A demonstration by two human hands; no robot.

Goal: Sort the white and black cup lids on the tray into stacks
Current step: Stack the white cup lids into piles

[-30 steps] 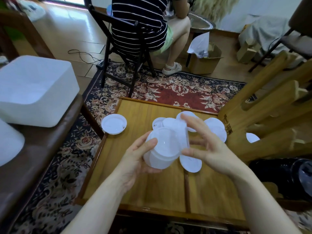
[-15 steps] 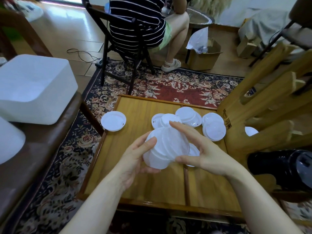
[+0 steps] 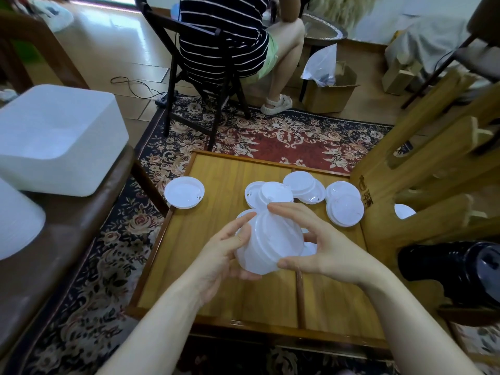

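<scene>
both hands hold a stack of white lids (image 3: 266, 243) above the middle of the wooden tray (image 3: 216, 266). the left hand (image 3: 221, 255) cups the stack from beneath and from the side, its fingers (image 3: 238, 223) curled round the stack's wall. the right hand (image 3: 322, 247) pinches the top lid's rim between thumb and forefinger, the other fingers arched over it.

taking the tray as landmark: loose white lids (image 3: 343, 203) lie overlapping near its far edge, one pair just beside the wooden frame (image 3: 422, 169) at its right. a single white lid (image 3: 184, 192) sits on its far left rim, half over the rug (image 3: 270, 136). a black stack (image 3: 457, 269) lies off the tray to the right, beside the frame.

judging by this, the top lid is being seated onto the stack. if it goes on tilted it may not nest, and the stack could lean and spill when set down. the left hand's hold is mostly from one side, so a hard push from the right could slide the stack out of the palm. the lid on the rim looks ready to tip off if the tray is bumped.
</scene>
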